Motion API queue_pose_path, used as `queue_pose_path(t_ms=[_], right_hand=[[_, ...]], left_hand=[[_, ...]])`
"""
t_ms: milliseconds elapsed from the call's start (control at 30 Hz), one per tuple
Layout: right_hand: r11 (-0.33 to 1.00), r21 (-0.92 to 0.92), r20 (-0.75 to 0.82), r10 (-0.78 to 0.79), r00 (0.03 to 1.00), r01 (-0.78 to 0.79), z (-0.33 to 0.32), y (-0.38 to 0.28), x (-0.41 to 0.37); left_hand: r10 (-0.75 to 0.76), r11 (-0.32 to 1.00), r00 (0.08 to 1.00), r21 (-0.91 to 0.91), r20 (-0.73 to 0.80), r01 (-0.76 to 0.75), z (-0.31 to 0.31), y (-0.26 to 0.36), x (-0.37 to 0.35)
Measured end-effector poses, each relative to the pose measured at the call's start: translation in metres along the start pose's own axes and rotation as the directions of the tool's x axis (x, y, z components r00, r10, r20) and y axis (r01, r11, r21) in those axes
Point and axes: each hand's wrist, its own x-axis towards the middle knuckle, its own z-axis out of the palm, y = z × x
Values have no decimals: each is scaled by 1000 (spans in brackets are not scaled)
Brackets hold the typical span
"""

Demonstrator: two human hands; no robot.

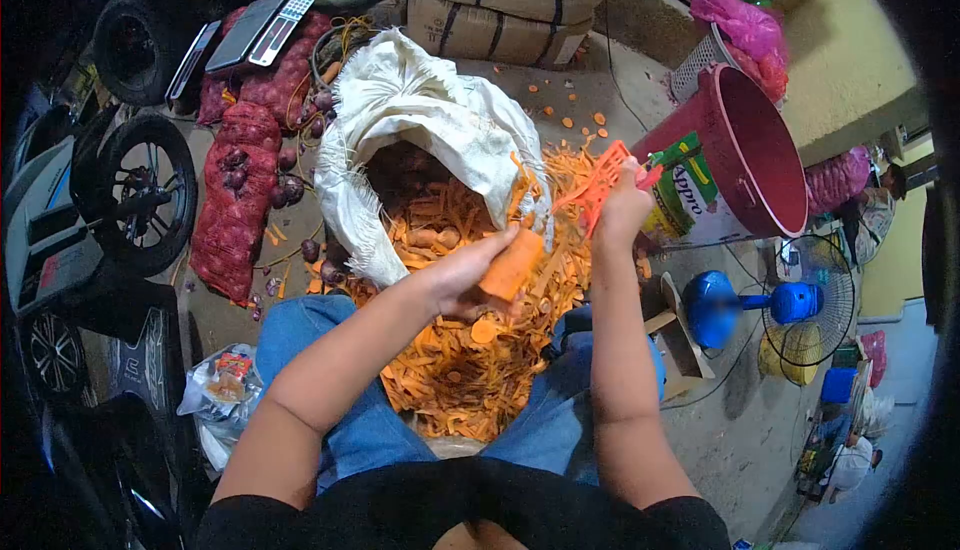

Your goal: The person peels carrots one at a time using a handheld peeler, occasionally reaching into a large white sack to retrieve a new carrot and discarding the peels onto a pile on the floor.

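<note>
My left hand [462,278] is closed around a thick orange carrot [513,264], held over a heap of carrot peelings [450,365] between my knees. In my right hand [624,212] is a red-orange peeler [604,188], raised to the right of the carrot and apart from it. Orange shreds hang near the peeler's far side. Just beyond my left hand, a white woven sack [430,115] lies with its mouth toward me, with carrots and peelings inside. The fingertips under the carrot are partly hidden.
A maroon bucket [705,115] stands right of my right hand. Red net bags of onions [237,200] and a scale [262,35] are at left, beside a motorcycle wheel [148,195]. Carrot slices lie on the floor beyond the sack. A fan [806,300] stands at right.
</note>
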Motion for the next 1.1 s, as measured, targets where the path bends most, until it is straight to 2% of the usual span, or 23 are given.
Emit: queue_pose_path(t_ms=[33,100,167,233,300,333,367,400,433,467,500,533,567,633,667,733,767,833,900,933,967,1033,1100], right_hand=[[1000,0,2,-1,1000,1,6,-5,-14],[936,-70,232,-321,918,345,19,-9,-52],[935,-108,291,-294,910,337,18,2,-58],[932,-149,351,-262,899,330,18,3,-55],[972,-32,136,-228,964,234,15,-7,-36],[972,-33,135,-227,965,233,9,-6,-22],[992,-73,47,-102,994,105,1,-1,-5],[994,-101,-47,23,999,-28,2,-8,-4],[994,-102,-48,22,999,-27,4,-11,-9],[997,-7,50,-80,996,80,7,-12,-19],[980,97,138,-187,973,175,13,-14,-34],[931,-88,182,-335,924,355,17,-9,-43],[931,-86,185,-336,924,356,20,-6,-55],[881,-188,404,-334,852,435,21,-1,-72],[880,-190,403,-334,852,435,21,-1,-68],[855,-138,235,-461,856,499,20,-1,-48],[856,-137,237,-460,855,499,14,2,-29],[974,-134,24,-179,984,181,1,3,0],[982,-43,81,-178,981,182,4,-11,-16],[983,47,144,-181,973,176,8,-16,-29],[983,48,147,-181,972,176,13,-9,-43],[914,-88,359,-341,869,395,20,3,-67],[921,-99,364,-320,875,377,21,2,-69]], left_hand=[[4,992,999,-129,-53,-11,-2,0,3],[63,992,998,-112,-23,-65,-13,-2,11],[107,993,993,38,49,-109,-14,-2,12],[117,991,993,70,13,-118,-11,-5,12],[76,987,990,128,120,-92,-10,-4,7],[105,982,980,140,166,-129,-8,-1,5],[104,981,980,142,168,-129,-8,-2,4],[72,997,984,8,165,-74,-9,-3,4],[39,992,985,-127,167,-18,-9,-4,4],[40,992,985,-128,168,-18,-10,-3,6],[55,981,996,-192,69,-40,-11,-1,8],[63,965,997,-254,-32,-69,-12,0,9],[66,964,997,-254,-34,-72,-12,0,10],[196,964,979,-169,-63,-204,-8,-1,12],[194,971,979,-129,-64,-201,-10,-8,17],[144,989,990,-32,-7,-144,-11,-8,13],[88,993,995,72,44,-91,-11,-7,10],[83,990,996,115,42,-87,-2,-1,-1],[58,994,998,-95,10,-57,-6,-5,5],[60,994,998,-96,9,-59,-7,-4,5],[92,990,995,-109,-25,-94,-7,-1,6],[122,984,991,-120,-59,-129,-9,-1,6],[168,983,986,-76,17,-166,-11,-2,5]])
